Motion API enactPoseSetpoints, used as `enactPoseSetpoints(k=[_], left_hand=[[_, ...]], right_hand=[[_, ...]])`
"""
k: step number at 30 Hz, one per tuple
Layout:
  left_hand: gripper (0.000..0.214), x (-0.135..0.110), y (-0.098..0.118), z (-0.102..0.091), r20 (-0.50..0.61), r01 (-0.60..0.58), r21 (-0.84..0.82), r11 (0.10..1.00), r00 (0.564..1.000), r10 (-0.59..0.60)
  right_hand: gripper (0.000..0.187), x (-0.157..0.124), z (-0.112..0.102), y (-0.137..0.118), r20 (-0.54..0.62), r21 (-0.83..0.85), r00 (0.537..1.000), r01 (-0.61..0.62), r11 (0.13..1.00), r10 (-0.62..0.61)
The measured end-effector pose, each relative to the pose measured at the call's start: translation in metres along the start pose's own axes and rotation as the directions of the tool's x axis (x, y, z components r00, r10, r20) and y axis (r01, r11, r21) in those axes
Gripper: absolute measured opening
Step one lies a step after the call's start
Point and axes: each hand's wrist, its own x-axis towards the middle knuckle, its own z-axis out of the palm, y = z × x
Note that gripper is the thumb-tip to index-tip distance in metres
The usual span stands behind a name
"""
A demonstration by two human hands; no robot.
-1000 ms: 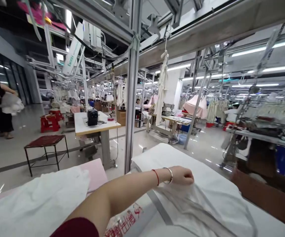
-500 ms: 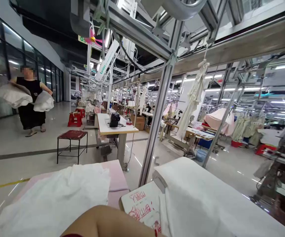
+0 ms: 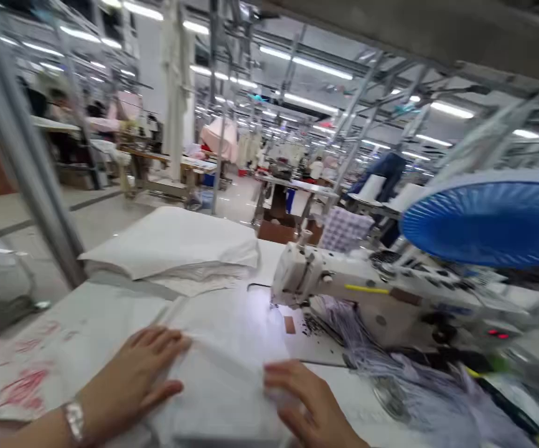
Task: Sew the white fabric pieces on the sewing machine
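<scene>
My left hand (image 3: 134, 379) lies flat with fingers stretched out on a piece of white fabric (image 3: 223, 386) on the sewing table (image 3: 111, 311). My right hand (image 3: 307, 404) rests on the same piece at its right edge, fingers curled over the cloth. The fabric lies in front of a white sewing machine (image 3: 344, 286), whose lamp lights the table under the needle. The picture is smeared by motion.
A stack of folded white fabric (image 3: 171, 242) sits at the back left of the table. A blue fan (image 3: 488, 218) stands at the right above the machine. A metal post (image 3: 27, 162) rises at the left. Other sewing stations and hanging garments fill the hall behind.
The view has swung right from the hall and the folded stack to the sewing machine. Both hands now rest on a white fabric piece; before, only the left arm showed.
</scene>
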Motion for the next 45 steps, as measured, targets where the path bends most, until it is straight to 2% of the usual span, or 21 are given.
enactPoseSetpoints(k=[2,4,6,8,10,11,12,14,16,18,20,21,23,24,27,31,36,40,45], left_hand=[[0.052,0.001,-0.021,0.013,-0.079,-0.050,0.047,0.998,0.995,0.054],[0.055,-0.008,-0.040,0.020,-0.089,-0.106,0.062,0.992,0.990,0.111],[0.054,-0.014,-0.054,0.014,-0.049,-0.121,0.047,0.992,0.991,0.123],[0.043,-0.005,-0.054,0.001,0.004,-0.063,0.020,0.998,0.998,0.063],[0.027,0.026,-0.037,-0.012,0.055,0.009,-0.018,1.000,0.998,-0.008],[0.025,0.048,-0.023,-0.015,0.086,0.012,-0.045,0.999,0.996,-0.008],[0.027,0.073,-0.006,-0.015,0.071,0.030,-0.085,0.996,0.997,-0.024],[0.026,0.120,0.030,-0.007,0.073,0.048,-0.156,0.987,0.997,-0.037],[0.021,0.157,0.059,0.006,0.077,0.072,-0.182,0.981,0.995,-0.059],[0.015,0.176,0.073,0.020,0.106,0.084,-0.226,0.970,0.992,-0.061],[0.010,0.180,0.075,0.028,0.148,0.074,-0.309,0.948,0.989,-0.029],[0.011,0.179,0.074,0.031,0.164,0.065,-0.359,0.931,0.986,-0.006],[0.015,0.173,0.070,0.032,0.179,0.059,-0.464,0.884,0.983,0.028],[0.017,0.170,0.068,0.032,0.187,0.061,-0.515,0.855,0.981,0.042],[0.024,0.166,0.068,0.029,0.226,0.074,-0.645,0.761,0.969,0.097],[0.032,0.171,0.069,0.027,0.280,0.109,-0.738,0.666,0.947,0.155],[0.039,0.175,0.065,0.032,0.345,0.179,-0.782,0.597,0.922,0.175],[0.042,0.178,0.063,0.037,0.340,0.208,-0.825,0.526,0.926,0.167],[0.033,0.164,0.072,0.032,0.298,0.229,-0.830,0.508,0.953,0.059]], right_hand=[[0.052,0.022,0.006,0.011,0.056,0.021,0.998,-0.030,0.999,0.029],[0.073,0.037,0.018,0.010,0.105,0.017,0.994,-0.031,0.999,0.029],[0.085,0.040,0.037,0.002,0.122,0.011,0.993,-0.003,1.000,0.002],[0.089,0.035,0.060,-0.006,0.073,-0.004,0.997,0.026,1.000,-0.025],[0.091,0.025,0.083,-0.013,-0.037,-0.050,0.999,0.029,0.998,-0.031],[0.090,0.020,0.093,-0.016,-0.103,-0.081,0.994,0.019,0.997,-0.027],[0.086,0.016,0.102,-0.018,-0.167,-0.111,0.986,0.003,0.994,-0.022],[0.072,0.008,0.116,-0.022,-0.274,-0.162,0.962,-0.038,0.986,-0.007],[0.056,0.001,0.121,-0.023,-0.342,-0.187,0.940,-0.058,0.981,-0.010],[0.047,-0.003,0.116,-0.018,-0.365,-0.170,0.929,-0.010,0.985,-0.054],[0.040,-0.001,0.100,-0.008,-0.370,-0.080,0.925,0.058,0.995,-0.083],[0.037,0.003,0.088,-0.003,-0.378,-0.011,0.924,0.050,0.999,-0.050],[0.033,0.018,0.063,0.006,-0.401,0.141,0.906,-0.086,0.986,0.136],[0.030,0.028,0.052,0.010,-0.406,0.203,0.878,-0.183,0.962,0.253],[0.015,0.061,0.032,0.014,-0.328,0.371,0.818,-0.348,0.861,0.472],[0.013,0.083,0.039,0.006,-0.178,0.644,0.792,-0.355,0.678,0.584],[0.018,0.081,0.051,0.000,-0.199,0.766,0.786,-0.248,0.594,0.585],[0.025,0.074,0.053,0.005,-0.211,0.726,0.802,-0.253,0.639,0.558],[0.038,0.077,0.065,-0.011,-0.318,0.448,0.841,-0.273,0.852,0.437]])
